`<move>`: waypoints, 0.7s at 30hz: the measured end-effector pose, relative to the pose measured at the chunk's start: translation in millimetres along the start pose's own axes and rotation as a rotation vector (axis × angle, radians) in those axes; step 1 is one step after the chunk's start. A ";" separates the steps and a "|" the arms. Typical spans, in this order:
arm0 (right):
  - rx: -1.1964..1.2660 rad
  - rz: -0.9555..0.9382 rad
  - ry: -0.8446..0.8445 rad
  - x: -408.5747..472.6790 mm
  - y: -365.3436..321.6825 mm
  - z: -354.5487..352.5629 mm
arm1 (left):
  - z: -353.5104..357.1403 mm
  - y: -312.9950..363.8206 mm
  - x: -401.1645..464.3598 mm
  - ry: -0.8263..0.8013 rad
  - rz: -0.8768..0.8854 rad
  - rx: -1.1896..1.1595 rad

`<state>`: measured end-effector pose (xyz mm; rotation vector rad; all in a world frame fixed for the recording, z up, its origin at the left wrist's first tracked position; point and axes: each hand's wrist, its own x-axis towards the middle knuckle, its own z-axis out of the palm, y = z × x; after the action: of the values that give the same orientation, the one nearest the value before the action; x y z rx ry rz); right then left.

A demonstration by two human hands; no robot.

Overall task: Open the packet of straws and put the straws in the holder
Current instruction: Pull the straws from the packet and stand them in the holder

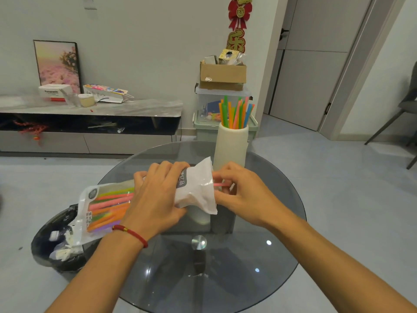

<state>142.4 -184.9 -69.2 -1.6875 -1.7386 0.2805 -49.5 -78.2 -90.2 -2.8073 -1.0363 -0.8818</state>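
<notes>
My left hand point(155, 195) grips the crinkly plastic packet point(194, 188); my right hand point(237, 190) pinches a pink straw point(222, 184) above the round smoked-glass table point(225, 279), before the cream cylindrical holder point(230, 145).

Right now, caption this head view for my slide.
Left hand grips straw packet; right hand pulls pink straw toward holder.

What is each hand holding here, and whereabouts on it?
The left hand grips the straw packet around its middle. The right hand pinches a pink straw by the end sticking out of the packet's open mouth.
</notes>
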 end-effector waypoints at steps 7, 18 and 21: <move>0.139 -0.103 0.075 -0.3 7.8 22.0 | 1.7 -3.1 -1.1 -0.050 -0.012 -0.040; 0.357 -0.137 0.059 0.7 11.0 30.0 | 1.1 -1.5 0.0 -0.097 -0.069 -0.196; 0.428 -0.120 0.170 -0.5 9.7 40.5 | 0.8 -0.7 0.0 -0.117 -0.078 -0.205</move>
<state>125.8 -171.9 -105.0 -1.2570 -1.5179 0.4094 -49.6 -77.5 -91.0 -3.0393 -1.1386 -0.8891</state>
